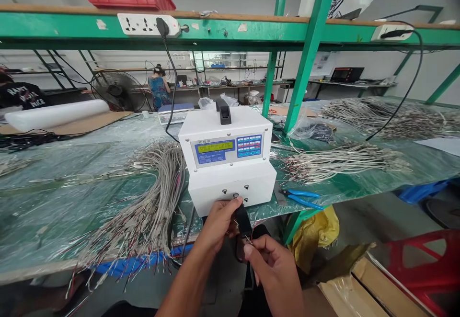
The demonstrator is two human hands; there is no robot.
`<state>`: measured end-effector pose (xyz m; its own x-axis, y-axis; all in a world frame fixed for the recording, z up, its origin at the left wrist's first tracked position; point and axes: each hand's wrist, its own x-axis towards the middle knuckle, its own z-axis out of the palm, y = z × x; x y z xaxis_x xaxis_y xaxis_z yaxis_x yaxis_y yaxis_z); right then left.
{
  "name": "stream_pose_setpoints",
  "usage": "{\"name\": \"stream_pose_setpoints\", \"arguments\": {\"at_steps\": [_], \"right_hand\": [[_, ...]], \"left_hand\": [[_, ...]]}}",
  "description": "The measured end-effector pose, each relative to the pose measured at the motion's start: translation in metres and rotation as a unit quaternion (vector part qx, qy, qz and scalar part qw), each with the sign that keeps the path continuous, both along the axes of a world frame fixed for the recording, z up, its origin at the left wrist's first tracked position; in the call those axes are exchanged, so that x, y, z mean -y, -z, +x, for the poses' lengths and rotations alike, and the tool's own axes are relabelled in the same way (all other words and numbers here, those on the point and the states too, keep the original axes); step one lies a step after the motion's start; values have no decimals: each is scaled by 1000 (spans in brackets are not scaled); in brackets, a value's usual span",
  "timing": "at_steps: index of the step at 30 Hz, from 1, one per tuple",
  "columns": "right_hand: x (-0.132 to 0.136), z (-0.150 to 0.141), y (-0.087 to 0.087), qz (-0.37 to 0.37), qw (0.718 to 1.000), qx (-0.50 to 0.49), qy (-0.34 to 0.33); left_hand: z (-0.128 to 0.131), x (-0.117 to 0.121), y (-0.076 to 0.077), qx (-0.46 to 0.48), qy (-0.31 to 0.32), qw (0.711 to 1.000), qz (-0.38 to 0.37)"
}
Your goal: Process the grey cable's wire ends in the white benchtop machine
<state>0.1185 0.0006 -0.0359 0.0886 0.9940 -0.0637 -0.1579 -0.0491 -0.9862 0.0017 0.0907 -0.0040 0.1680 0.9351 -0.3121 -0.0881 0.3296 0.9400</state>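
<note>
At lower centre of the frame, a black cable (243, 222) is gripped by the left hand (219, 221) just below the port of the white machine (227, 156). Its thin wire ends are pinched by the right hand (275, 264). The fine strands could probably be bent or misfed if pushed in crooked, since the port is partly hidden by the fingers.

head view; worn on head; faces forward and down; close over white machine (227, 156); bench (53, 197) beyond
</note>
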Motion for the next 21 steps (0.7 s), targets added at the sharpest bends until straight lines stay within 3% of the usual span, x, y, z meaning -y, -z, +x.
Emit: {"name": "stream_pose_setpoints", "arguments": {"at_steps": [7,15,21], "right_hand": [[-2,-3,1,-7,1000,-12,11],[1,-9,1,-13,999,4,30],[8,-8,3,-20,999,28,40]], "left_hand": [[-3,6,-2,3,-27,999,26],[-5,54,13,2,-161,987,31],[-3,80,25,19,-190,981,-20]]}}
